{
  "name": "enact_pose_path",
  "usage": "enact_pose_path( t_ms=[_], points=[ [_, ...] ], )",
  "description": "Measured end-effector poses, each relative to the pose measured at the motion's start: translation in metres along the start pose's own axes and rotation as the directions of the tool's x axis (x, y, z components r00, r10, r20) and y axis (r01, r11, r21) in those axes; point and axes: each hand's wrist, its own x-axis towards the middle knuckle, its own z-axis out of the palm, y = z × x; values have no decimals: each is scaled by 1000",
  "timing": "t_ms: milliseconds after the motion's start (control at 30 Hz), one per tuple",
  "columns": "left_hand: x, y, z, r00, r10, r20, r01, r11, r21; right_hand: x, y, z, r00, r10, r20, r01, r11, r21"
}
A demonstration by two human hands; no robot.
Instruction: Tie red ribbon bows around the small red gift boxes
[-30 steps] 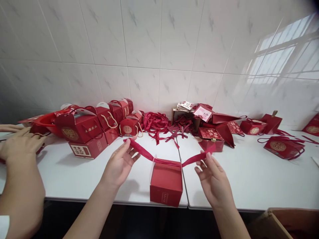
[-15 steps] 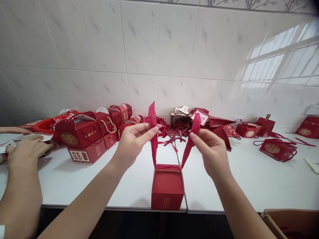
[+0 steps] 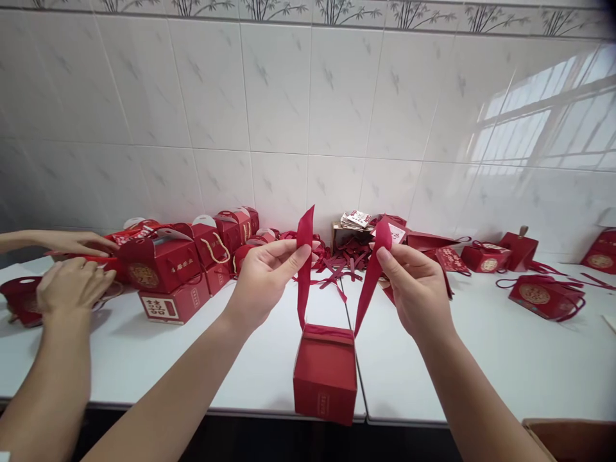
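A small red box (image 3: 325, 375) is at the table's front edge, low in the middle of the view. From its top two ends of a dark red ribbon (image 3: 304, 289) rise in a V. My left hand (image 3: 264, 279) pinches the left end between thumb and fingers, and its tip sticks up above them. The right end is pinched in my right hand (image 3: 416, 282), folded over near the fingertips. Both hands are above the box, one to each side, and do not touch it.
Stacked red boxes (image 3: 161, 260) stand at the left, beside another person's hands (image 3: 72, 285). Loose ribbons (image 3: 344, 256) and a stack of cards (image 3: 356, 219) lie by the wall. More red boxes (image 3: 546, 295) sit at the right. A cardboard box (image 3: 568, 430) shows at the lower right.
The view has tilted up slightly. My hands keep hold of both ribbon ends. At the left, the other person's hands have moved, and a small red box shows beside them.
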Motion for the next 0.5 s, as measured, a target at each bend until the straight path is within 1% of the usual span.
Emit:
enact_pose_path(
  t_ms=[100, 200, 267, 333, 433, 500],
  points=[
    [0, -1, 0, 999, 7, 45, -6, 1000, -21, 1, -1, 3, 1000, -7, -17, 8, 999, 41],
    [-2, -1, 2, 993, 27, 112, -25, 999, -21, 4, -3, 11, 999, 39, 30, -41, 994, 99],
    [-4, 0, 5, 987, 19, 160, -19, 1000, -1, 4, -6, 17, 992, 82, 96, -89, 993, 71],
    [-6, 1, 9, 980, -15, 198, 12, 1000, 14, 3, -8, 21, 978, 112, 177, -110, 994, -21],
    [-9, 4, 12, 970, -67, 234, 57, 997, 50, -3, -10, 22, 937, 91, 338, -63, 994, -93],
    [-10, 4, 12, 961, -82, 263, 61, 994, 89, -8, -9, 21, 915, 58, 399, -29, 996, -79]
  ],
)
